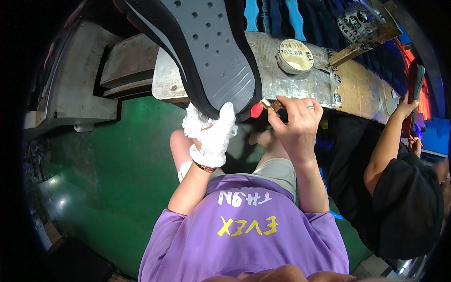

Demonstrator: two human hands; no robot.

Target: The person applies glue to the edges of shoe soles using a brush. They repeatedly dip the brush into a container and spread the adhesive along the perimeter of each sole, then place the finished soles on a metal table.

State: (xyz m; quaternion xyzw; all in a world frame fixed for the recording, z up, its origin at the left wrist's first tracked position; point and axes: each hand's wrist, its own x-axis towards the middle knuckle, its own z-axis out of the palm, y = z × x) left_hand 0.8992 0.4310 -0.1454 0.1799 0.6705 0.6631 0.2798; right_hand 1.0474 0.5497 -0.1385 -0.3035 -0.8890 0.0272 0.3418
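"What do your hands hold?"

"Your white-gloved left hand (pixel 214 137) grips the near end of a grey-and-black shoe sole (pixel 209 56), thumb on its underside. Your bare right hand (pixel 299 120) pinches a small brass-coloured tool (pixel 275 107) beside a red oval piece (pixel 256 110)."

"Where is the sole?"

"Ahead of you, underside up, across your view of the worktop (pixel 272 87), left of a round tub (pixel 292 69). At your right, a co-worker (pixel 408 197) holds dark footwear (pixel 414 87)."

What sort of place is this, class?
Probably a shoe workshop: the white-gloved left hand holds a black, grey-soled shoe near a long, scuffed grey workbench bearing a round white tub.
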